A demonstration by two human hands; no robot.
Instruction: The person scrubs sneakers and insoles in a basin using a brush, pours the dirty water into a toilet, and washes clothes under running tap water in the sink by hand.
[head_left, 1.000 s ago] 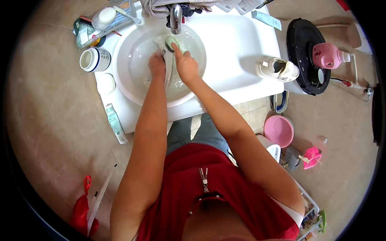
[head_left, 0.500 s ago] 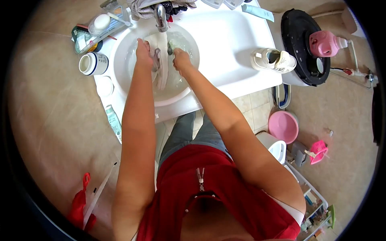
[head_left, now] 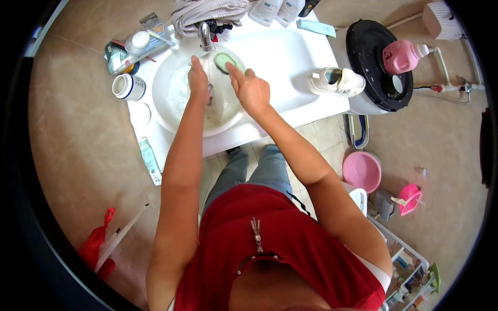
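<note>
My left hand (head_left: 198, 79) is closed on a light-coloured shoe (head_left: 220, 98) that lies in the water of the round white washbasin (head_left: 158, 115). The shoe points lengthwise towards me, and its near part is under the water. A small green scrubbing brush (head_left: 223, 61) is in the fingers of my right hand (head_left: 252, 93), tilted above the right side of the shoe. Above the basin's far edge stands the metal tap (head_left: 205, 37). To the right, a second white shoe (head_left: 336, 83) rests on the counter.
A bundled grey cloth (head_left: 207, 15) lies behind the tap. An open white jar (head_left: 128, 87) and a clear box of toiletries (head_left: 136, 45) stand on the left. A pink detergent bottle (head_left: 402, 57) sits on the black lid (head_left: 369, 39) at right; a pink basin (head_left: 362, 172) is below.
My right hand has lifted and turned, bringing the green side of the brush into view. My left hand keeps its hold on the shoe. The whole view has shifted slightly.
</note>
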